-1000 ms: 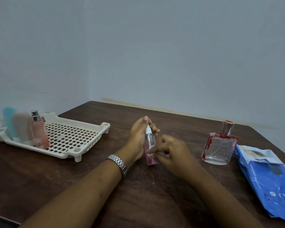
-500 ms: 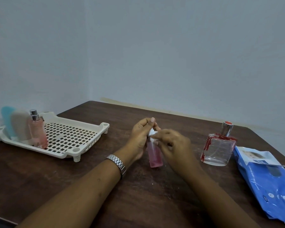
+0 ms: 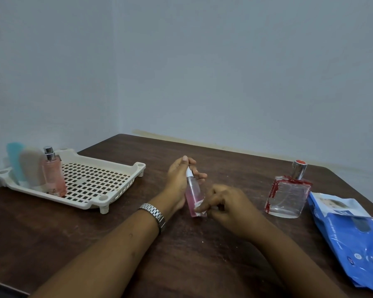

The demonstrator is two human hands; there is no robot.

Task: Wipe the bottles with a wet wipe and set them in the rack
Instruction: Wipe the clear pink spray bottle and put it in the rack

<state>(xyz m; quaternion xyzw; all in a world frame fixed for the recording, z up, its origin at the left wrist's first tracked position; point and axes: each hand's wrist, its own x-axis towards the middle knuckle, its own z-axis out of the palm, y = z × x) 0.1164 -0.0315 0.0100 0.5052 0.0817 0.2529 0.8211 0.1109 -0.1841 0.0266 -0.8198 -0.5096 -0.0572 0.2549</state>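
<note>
Near the middle of a dark wooden table [image 3: 52,233], the left hand [image 3: 178,181] grips a small pink spray bottle [image 3: 193,193], fingers [image 3: 185,161] curled round its cap end. The right hand [image 3: 228,204] pinches a white wipe [image 3: 199,205] against the bottle's base. A white rack [image 3: 99,179] on the left holds three bottles [image 3: 32,168].

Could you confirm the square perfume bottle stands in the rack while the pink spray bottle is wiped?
No: the head view shows the square perfume bottle on the table, not in the rack, while the pink spray bottle is wiped.
</note>
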